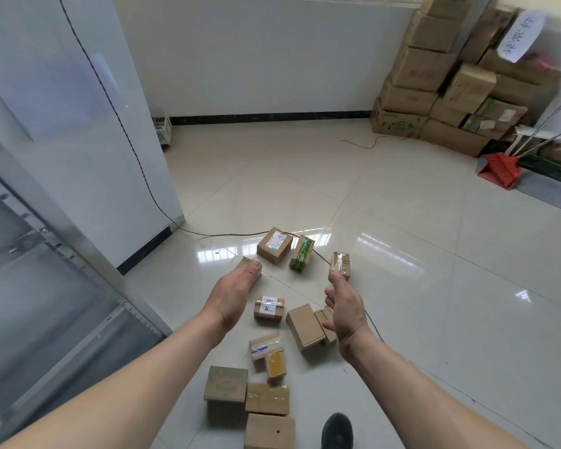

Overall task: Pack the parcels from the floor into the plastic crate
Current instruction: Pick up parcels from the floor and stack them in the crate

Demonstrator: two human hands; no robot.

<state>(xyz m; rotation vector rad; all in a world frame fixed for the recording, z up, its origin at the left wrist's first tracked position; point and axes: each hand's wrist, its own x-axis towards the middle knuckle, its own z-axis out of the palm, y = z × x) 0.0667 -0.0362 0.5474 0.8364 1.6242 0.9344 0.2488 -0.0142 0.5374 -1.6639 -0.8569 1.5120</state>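
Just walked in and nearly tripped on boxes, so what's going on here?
A person is standing over about a dozen small cardboard parcels scattered on the tiled floor, reaching out with both arms. The left hand and right hand are open and hold nothing; no parcel has been picked up at this moment. A white plastic crate sits by the far wall, partly hidden behind a pillar. Bigger cartons are stacked in the corner, near a red broom.
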